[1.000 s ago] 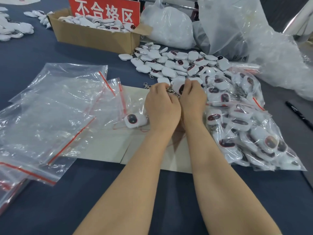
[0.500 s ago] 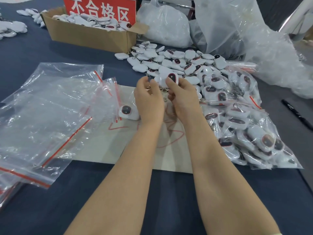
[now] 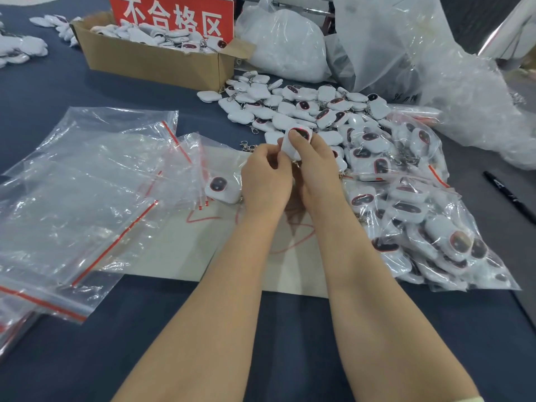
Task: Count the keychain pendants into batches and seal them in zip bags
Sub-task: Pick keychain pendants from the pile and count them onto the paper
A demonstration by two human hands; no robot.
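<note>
Since the frame one second back, both hands have risen off the near edge of the pile, and one pendant (image 3: 298,140) is now held up between them. The left hand (image 3: 266,181) has its fingers curled and pinches the pendant's left edge; the right hand (image 3: 317,169) grips it with the thumb pressed on its dark face. A metal chain (image 3: 297,164) hangs from the pendant between the hands. From the hands, the loose pile (image 3: 304,105) of white pendants lies at 12 to 1 o'clock, just beyond the held one. Filled zip bags (image 3: 420,221) lie stacked at 3 to 4 o'clock. Empty zip bags (image 3: 87,184) with red seal strips overlap at 9 o'clock. A single pendant (image 3: 222,188) lies face up at 9 o'clock, just beside the left hand, on a pale card sheet (image 3: 174,250). The hands and forearms cover part of the red lines drawn on this sheet. A cardboard box (image 3: 156,60) of pendants stands at 11 o'clock and carries a red sign (image 3: 174,18) reading "不合格区" in white. White plastic sacks (image 3: 284,44) and clear sheeting (image 3: 406,53) lie at 12 to 2 o'clock; handwriting on the sheeting is too small to read. A black marker (image 3: 510,195) lies at 3 o'clock on the dark blue table (image 3: 58,91).
</note>
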